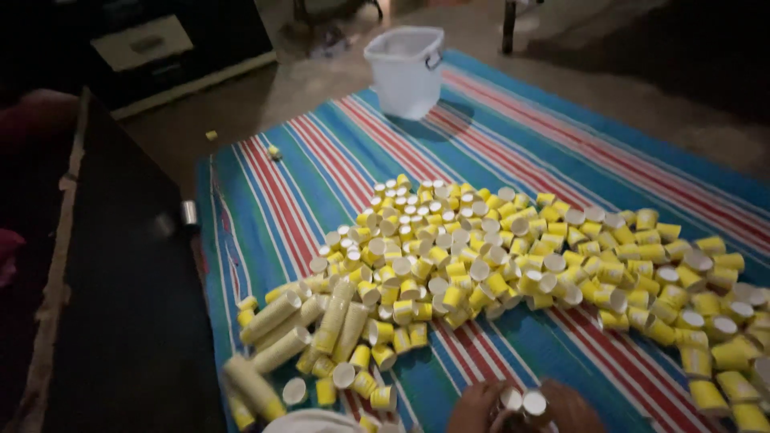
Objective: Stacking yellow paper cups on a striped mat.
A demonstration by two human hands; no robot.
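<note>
Where cups [513, 398] fill both hands — bare striped mat [513, 353] ahead.

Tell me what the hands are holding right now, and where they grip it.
Both hands, left hand and right hand, hold small paper cups between them, white bottoms facing up. The exact grip points are cut off.

Paper cups on woven cloth, plus one plastic bucket

The yellow cups [481, 265] look like matt paper with white insides; the striped mat [513, 152] is woven cloth, kinda coarse; far off, the white bucket [406, 70] is smooth, slightly glossy plastic; the floor [265, 96] beyond looks rough and dull.
</note>
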